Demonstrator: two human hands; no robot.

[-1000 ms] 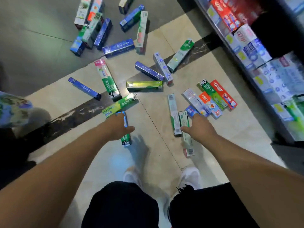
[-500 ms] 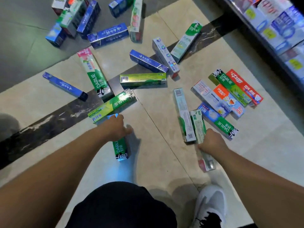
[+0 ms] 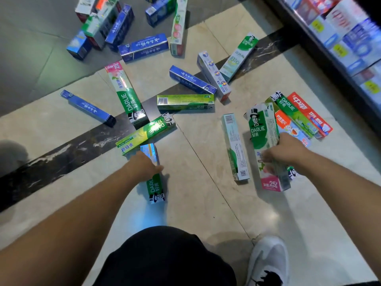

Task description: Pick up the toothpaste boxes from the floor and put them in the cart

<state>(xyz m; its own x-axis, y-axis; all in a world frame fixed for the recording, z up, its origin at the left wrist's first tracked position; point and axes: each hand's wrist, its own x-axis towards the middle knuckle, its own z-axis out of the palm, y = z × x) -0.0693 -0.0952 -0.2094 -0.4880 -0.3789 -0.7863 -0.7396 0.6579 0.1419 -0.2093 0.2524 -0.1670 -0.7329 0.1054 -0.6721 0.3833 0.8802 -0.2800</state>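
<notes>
Right hand (image 3: 288, 150) clenched round a green-and-white Darlie box (image 3: 262, 129), lifted and tilted clear of the floor (image 3: 198, 203), pink end toward the camera, beside a pale green box (image 3: 234, 145) lying flat. Left hand (image 3: 142, 165) curled over a blue-and-green Darlie box (image 3: 154, 186), gripping its middle, box apparently on the tile. Many more toothpaste boxes (image 3: 185, 101) scattered across the floor toward the far edge; stocked shelf (image 3: 340, 38) along the right side.

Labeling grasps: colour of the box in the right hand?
Green and white Darlie box, pink at one end; head view.
</notes>
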